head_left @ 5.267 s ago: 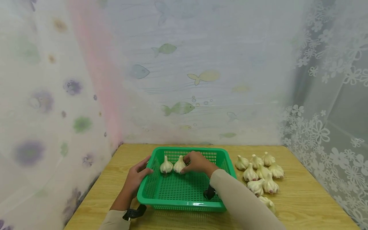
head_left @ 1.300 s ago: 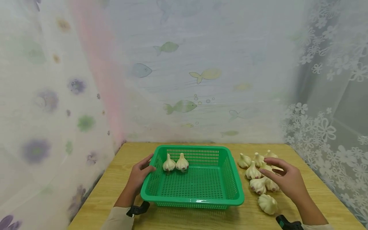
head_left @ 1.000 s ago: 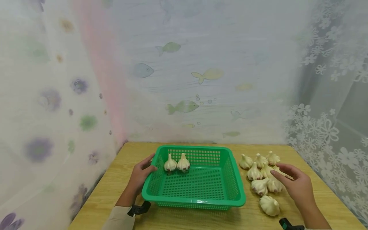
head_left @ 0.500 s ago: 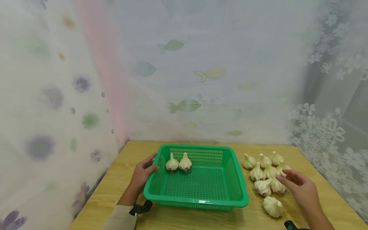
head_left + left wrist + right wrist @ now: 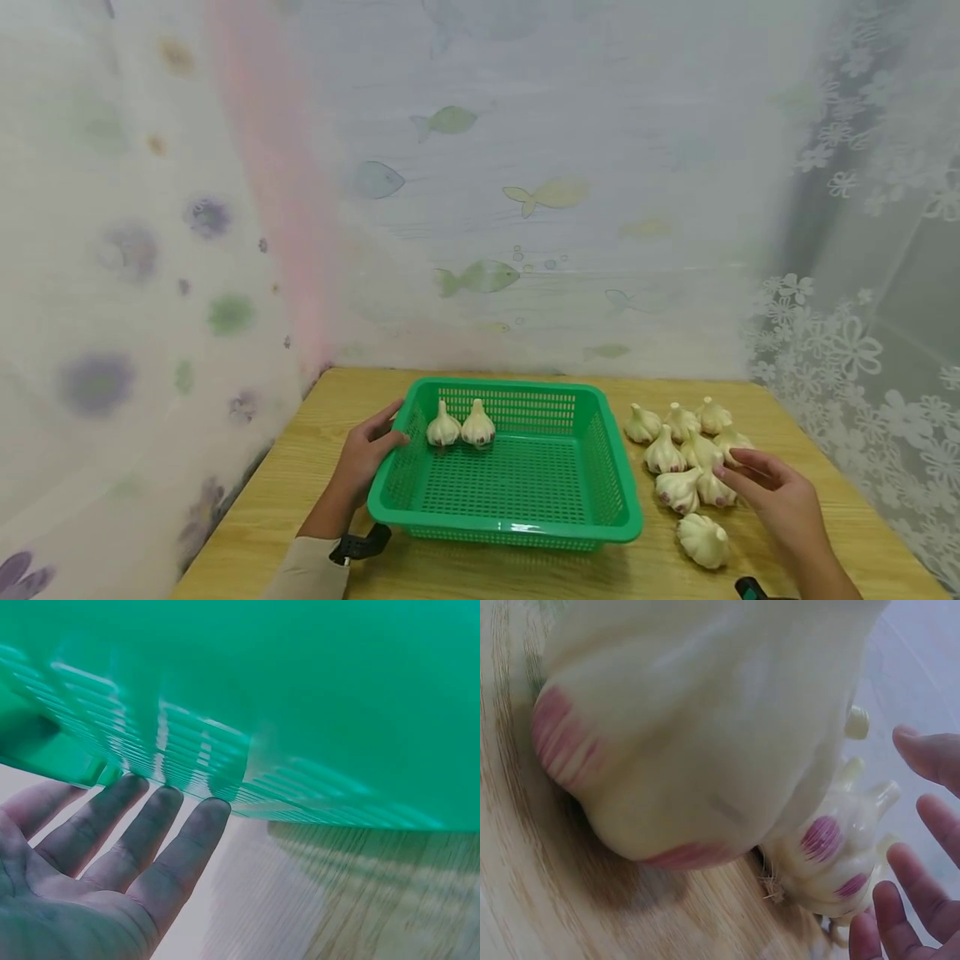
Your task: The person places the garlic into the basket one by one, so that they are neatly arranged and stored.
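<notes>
My left hand holds the left rim of a green perforated plastic basket, its thumb over the edge. In the left wrist view its other fingers lie fairly straight, tips at the outer wall. Two garlic bulbs stand side by side in the basket's far left corner, stems up. My right hand hovers at the right side of a group of garlic bulbs, thumb and fingers parted around nothing. In the right wrist view, a large pink-marked garlic bulb fills the foreground, apart from the fingertips.
The basket stands on a light wooden table, left of the garlic group. A single garlic bulb lies tipped over at the near end of the group. Patterned curtains hang behind the table and along both sides.
My right hand has let go of the second garlic bulb in the basket and moved right to the group. Lately it has drifted slightly nearer to me. The left hand stays on the rim.
</notes>
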The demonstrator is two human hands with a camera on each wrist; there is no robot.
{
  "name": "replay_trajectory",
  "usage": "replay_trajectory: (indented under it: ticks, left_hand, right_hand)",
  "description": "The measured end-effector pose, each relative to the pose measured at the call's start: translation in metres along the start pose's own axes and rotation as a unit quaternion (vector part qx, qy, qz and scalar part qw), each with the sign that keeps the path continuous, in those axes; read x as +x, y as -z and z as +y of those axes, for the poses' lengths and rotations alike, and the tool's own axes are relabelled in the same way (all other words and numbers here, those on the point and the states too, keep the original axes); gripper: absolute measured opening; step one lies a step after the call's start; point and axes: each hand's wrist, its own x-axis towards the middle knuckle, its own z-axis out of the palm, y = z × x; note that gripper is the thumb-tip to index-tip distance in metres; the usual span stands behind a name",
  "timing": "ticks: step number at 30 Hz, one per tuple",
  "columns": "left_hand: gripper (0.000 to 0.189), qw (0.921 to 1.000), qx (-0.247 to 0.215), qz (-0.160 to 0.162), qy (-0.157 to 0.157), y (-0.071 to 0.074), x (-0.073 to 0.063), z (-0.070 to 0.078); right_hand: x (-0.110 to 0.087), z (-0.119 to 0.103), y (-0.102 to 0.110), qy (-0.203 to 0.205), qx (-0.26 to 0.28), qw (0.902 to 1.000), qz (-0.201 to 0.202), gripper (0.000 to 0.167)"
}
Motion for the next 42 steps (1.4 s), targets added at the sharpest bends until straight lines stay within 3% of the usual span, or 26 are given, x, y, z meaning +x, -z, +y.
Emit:
replay_trajectory:
  ticks: [11,25,42]
  left_hand:
    - [0.065,1.0000,0.002,-0.004,-0.005,0.002,-0.001,0.000]
    - [0.064,0.9999,-0.004,-0.010,-0.009,0.002,-0.001,-0.001]
    - [0.064,0.9999,-0.005,-0.007,-0.006,0.001,-0.001,-0.001]
  right_hand:
    - [0.004,-0.001,0.000,-0.032,-0.060,0.9975,-0.020,0.079]
    - [0.012,0.005,0.001,-0.047,-0.068,0.9939,-0.073,0.095]
    - [0.012,0.006,0.000,-0.044,-0.103,0.9913,-0.069,0.099]
